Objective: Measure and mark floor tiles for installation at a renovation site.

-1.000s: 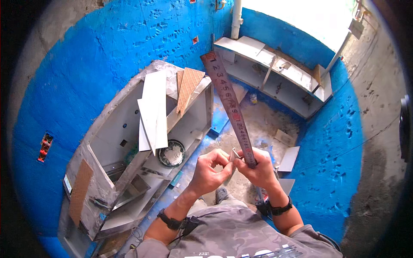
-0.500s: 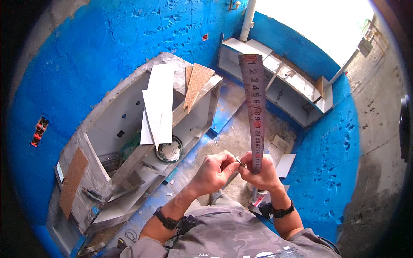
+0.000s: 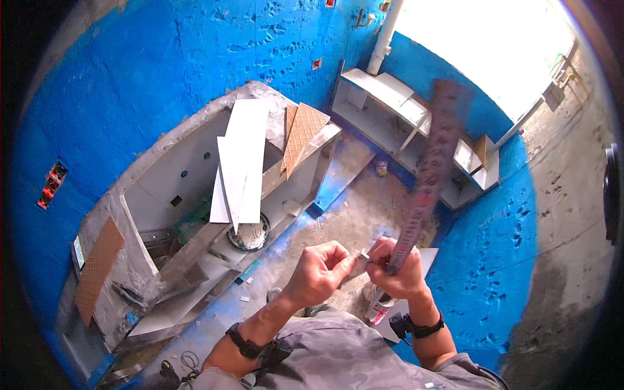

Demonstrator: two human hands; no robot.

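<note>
Nearest my cam: the wearer's grey camo shirt (image 3: 331,354) at the lower edge, dk. wristbands (image 3: 246,343) on both arms. L. hand (image 3: 318,276): narrow pinch, thumb + forefinger on a small pale strip (image 3: 362,256), one end projecting twd. the R. hand (image 3: 400,270). R. hand: fingers closed round the lower end of a long ruler (image 3: 430,182), which slants up + away to the R.; blurred, so I can't read its markings. R. fingertips just beside the strip; contact I can't confirm.

Below R. hand: white-and-red object (image 3: 377,313), kind unclear; white board (image 3: 427,260) nearby, partly behind the hand.

Mid-dist., L.: rough grey counter frame (image 3: 146,276). On its near end I note pliers (image 3: 130,294) + a brown tile strip (image 3: 101,270). Farther along, white panels (image 3: 250,149), overlapping, w/ pointed brown offcuts (image 3: 303,133) just beside. Bucket of white paste (image 3: 253,235) partly covered by panel ends.

Far: low white shelf unit (image 3: 374,84), partly hidden by ruler; upright white pipe (image 3: 383,49); blue wall (image 3: 162,91); bright window (image 3: 484,52), upper R.
</note>
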